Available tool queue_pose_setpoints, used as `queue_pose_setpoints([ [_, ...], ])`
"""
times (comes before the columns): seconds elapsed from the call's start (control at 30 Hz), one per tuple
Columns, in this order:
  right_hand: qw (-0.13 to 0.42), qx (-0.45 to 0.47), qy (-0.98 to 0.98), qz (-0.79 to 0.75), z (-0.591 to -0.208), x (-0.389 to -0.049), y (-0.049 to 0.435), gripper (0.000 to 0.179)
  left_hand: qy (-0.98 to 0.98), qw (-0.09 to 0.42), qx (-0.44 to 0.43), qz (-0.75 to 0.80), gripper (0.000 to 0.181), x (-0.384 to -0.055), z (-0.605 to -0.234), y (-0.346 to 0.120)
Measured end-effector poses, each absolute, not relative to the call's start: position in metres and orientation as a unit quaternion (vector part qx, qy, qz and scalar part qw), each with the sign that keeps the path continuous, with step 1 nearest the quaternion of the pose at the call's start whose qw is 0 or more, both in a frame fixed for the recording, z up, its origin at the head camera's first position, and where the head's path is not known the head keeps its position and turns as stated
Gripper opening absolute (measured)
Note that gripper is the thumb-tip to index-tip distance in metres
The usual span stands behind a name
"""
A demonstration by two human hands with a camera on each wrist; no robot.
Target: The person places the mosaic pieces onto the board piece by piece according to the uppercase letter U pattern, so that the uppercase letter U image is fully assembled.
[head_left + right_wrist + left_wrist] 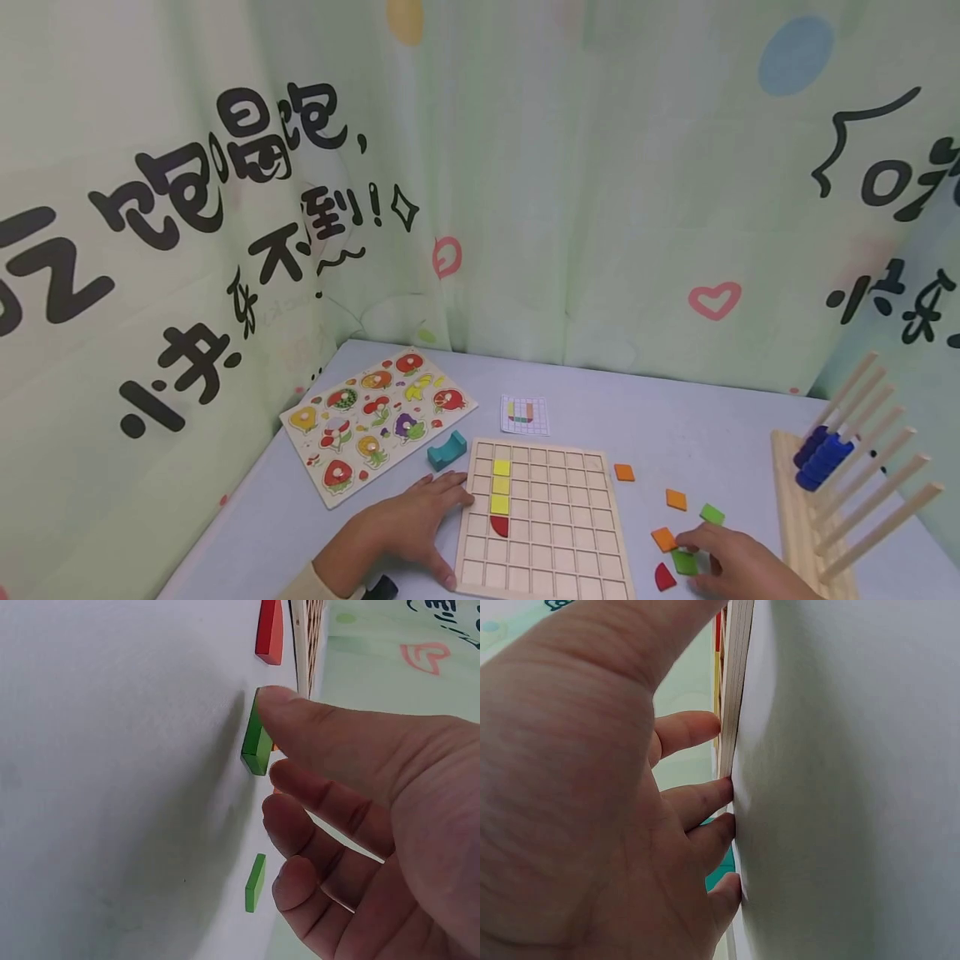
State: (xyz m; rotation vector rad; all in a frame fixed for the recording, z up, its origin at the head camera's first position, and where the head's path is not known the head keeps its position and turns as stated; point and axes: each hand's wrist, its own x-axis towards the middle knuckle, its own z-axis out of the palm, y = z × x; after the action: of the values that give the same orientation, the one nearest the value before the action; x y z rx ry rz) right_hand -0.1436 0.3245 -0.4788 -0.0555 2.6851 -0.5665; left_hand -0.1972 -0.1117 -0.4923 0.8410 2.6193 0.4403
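The left hand [411,521] rests, fingers spread, against the board [555,518]. The right hand's [738,563] grip is loose and empty, thumb at a green tile [683,563].

A children's play or learning corner; home or classroom, cannot tell. Pale green curtain [615,208] printed with Chinese lettering [243,112] and pink hearts [699,304] hangs behind a pale table [720,442]. On it: fruit puzzle board [358,423], wooden grid board [555,517], pattern card [525,425], wooden peg stacker [797,517].

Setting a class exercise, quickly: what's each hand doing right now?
Left hand: open, against the board.
Right hand: at a green tile; whether it grips cannot be told.
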Motion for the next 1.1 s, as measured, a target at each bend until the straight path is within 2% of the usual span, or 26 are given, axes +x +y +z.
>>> queue_pose_setpoints([
  [0.33, 0.194, -0.034, 0.961, -0.196, -0.484, -0.145, 0.327, 0.03, 0.925, 0.17, 0.304, 0.151, 0.096, -0.197, -0.495, -0.112],
  [0.77, 0.224, -0.032, 0.959, -0.173, -0.491, -0.149, 0.338, 0.035, 0.925, 0.166, 0.308, 0.147, 0.097, -0.198, -0.495, -0.112],
  [1.1, 0.185, -0.057, 0.967, -0.164, -0.49, -0.146, 0.338, 0.028, 0.926, 0.167, 0.305, 0.148, 0.096, -0.198, -0.496, -0.112],
])
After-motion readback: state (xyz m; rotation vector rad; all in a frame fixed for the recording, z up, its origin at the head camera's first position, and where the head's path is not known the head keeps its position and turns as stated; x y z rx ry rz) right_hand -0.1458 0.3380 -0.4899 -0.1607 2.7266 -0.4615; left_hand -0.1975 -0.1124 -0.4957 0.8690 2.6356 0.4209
